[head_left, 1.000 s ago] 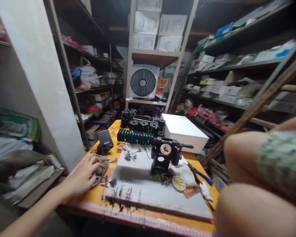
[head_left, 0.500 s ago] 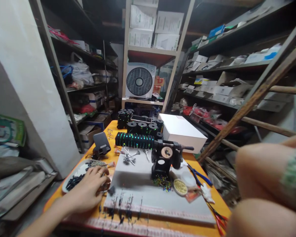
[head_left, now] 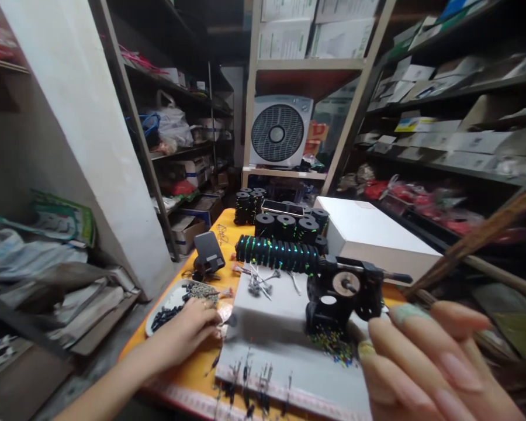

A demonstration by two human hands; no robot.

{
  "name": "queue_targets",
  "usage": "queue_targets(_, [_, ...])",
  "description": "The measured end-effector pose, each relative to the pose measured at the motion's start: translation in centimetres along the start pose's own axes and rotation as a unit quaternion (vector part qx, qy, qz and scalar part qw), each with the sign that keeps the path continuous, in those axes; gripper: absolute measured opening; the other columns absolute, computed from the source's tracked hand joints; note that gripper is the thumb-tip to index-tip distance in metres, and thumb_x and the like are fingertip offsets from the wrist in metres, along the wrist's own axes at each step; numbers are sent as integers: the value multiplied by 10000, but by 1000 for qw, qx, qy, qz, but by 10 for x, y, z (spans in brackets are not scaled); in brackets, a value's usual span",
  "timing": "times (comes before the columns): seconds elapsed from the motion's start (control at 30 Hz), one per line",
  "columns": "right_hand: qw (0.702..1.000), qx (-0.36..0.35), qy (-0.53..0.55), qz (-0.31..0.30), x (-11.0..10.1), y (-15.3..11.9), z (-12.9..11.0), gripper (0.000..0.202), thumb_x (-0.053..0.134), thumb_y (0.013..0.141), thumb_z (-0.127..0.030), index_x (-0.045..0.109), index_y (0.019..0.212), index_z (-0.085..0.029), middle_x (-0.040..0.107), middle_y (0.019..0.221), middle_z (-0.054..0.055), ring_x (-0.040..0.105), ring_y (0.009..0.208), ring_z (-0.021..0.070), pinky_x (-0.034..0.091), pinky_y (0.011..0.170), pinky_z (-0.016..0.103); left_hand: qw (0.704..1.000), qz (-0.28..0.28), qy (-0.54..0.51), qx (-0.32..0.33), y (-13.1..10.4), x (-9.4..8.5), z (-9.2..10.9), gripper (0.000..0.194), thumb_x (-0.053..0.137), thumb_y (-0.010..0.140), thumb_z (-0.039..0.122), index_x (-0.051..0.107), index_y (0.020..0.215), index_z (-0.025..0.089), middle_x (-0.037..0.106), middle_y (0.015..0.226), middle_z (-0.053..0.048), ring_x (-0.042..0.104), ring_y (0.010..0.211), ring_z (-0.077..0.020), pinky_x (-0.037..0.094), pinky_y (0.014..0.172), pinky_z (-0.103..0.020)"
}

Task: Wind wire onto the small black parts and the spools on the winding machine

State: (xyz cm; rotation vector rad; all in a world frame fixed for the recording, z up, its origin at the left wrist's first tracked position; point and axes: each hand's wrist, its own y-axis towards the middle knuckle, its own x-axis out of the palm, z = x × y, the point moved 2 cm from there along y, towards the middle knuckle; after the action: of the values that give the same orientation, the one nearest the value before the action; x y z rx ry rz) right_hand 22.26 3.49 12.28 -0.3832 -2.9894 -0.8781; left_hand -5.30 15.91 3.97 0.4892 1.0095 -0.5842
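Note:
My left hand (head_left: 190, 327) rests low at the left of the table, beside a white tray (head_left: 151, 318) of small black pieces (head_left: 166, 316). Its fingers are bent together and their tips are hidden; whatever they hold cannot be made out. Close to the camera at the right, my right hand (head_left: 433, 362) has curled fingers, with a pale green patch (head_left: 409, 313) on one of them. Behind it stands a black winding device (head_left: 333, 298), carrying a ribbed black spool (head_left: 276, 251) with shiny green bits. Thin dark rigs (head_left: 248, 374) line the front of the grey board (head_left: 284, 351).
Colourful beads (head_left: 333, 345) lie below the device. A white box (head_left: 372, 234), black spools (head_left: 284, 225) and a phone (head_left: 283, 207) stand at the back. A black stand (head_left: 209, 254) is at the left. Shelves and a fan (head_left: 278, 133) are beyond the table.
The view has turned left, so the table sits further right. My right hand has come in from the right edge, over the board's right side. My left hand stays by the tray, its fingers closer together.

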Motion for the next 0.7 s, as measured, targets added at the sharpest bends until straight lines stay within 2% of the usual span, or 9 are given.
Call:
queue_targets(0.1, [992,42,112,27,-10,-4,21,353,241,948,-477,501,1181,-523,293,606,-22,315,402,150,324,406,319,1000,-17,1,3,6,-9,0,282,437,916,168,617,1108,270,612,1041,-58,521,1012,-233,385,881,-360])
queue_targets(0.17, [994,16,102,25,-15,-6,28,337,268,942,-509,553,1118,-483,370,615,-6,395,454,171,380,448,338,1000,-28,7,7,10,-14,3,376,448,879,113,595,1175,290,619,1056,-63,514,1022,-254,359,907,-410])
queue_targets(0.23, [999,-25,16,33,-19,0,26,313,316,945,-496,580,1096,-422,511,716,26,539,613,214,459,579,390,999,-37,10,8,13,-17,5,394,470,838,92,621,1152,275,632,1034,-79,520,994,-284,348,898,-461])
queue_targets(0.3, [987,-59,-139,44,-18,16,16,248,412,944,-408,587,1110,-350,605,968,57,596,908,264,461,794,438,999,-36,4,3,15,-19,8,387,480,814,94,646,1122,258,634,1022,-98,520,982,-312,349,883,-501])
queue_targets(0.37, [940,-109,-324,15,-11,43,5,243,497,917,-346,583,1138,-292,582,1176,70,519,1130,298,380,953,453,999,-27,-19,0,15,-21,11,431,484,790,82,636,1148,268,621,1078,-100,505,1045,-327,345,914,-517])
queue_targets(0.47, [848,-206,-484,-60,7,89,2,363,361,969,-339,507,1281,-227,557,1269,100,447,1219,291,337,1020,460,996,-9,-86,-8,16,-22,14,498,478,779,77,561,1233,264,566,1254,-92,452,1214,-301,305,1034,-484])
queue_targets(0.57, [787,-132,-563,-215,26,124,21,470,222,995,-383,525,1272,-153,586,1259,135,478,1194,297,313,1036,465,986,4,-168,-26,20,-17,21,495,395,849,130,407,1337,212,526,1354,-126,460,1276,-253,345,1054,-427])
queue_targets(0.63, [768,-78,-579,-262,33,140,35,544,192,993,-434,656,1035,-153,690,995,140,604,978,299,391,934,453,952,18,-303,-45,25,-11,28,441,314,909,187,342,1349,181,579,1310,-156,535,1224,-245,409,1005,-416])
queue_targets(0.7, [759,-32,-582,-291,34,152,45,609,161,991,-453,686,893,-159,697,817,138,643,813,290,449,786,413,873,32,-479,-83,29,-4,37,372,297,952,281,384,1297,173,644,1228,-164,623,1117,-268,439,958,-435])
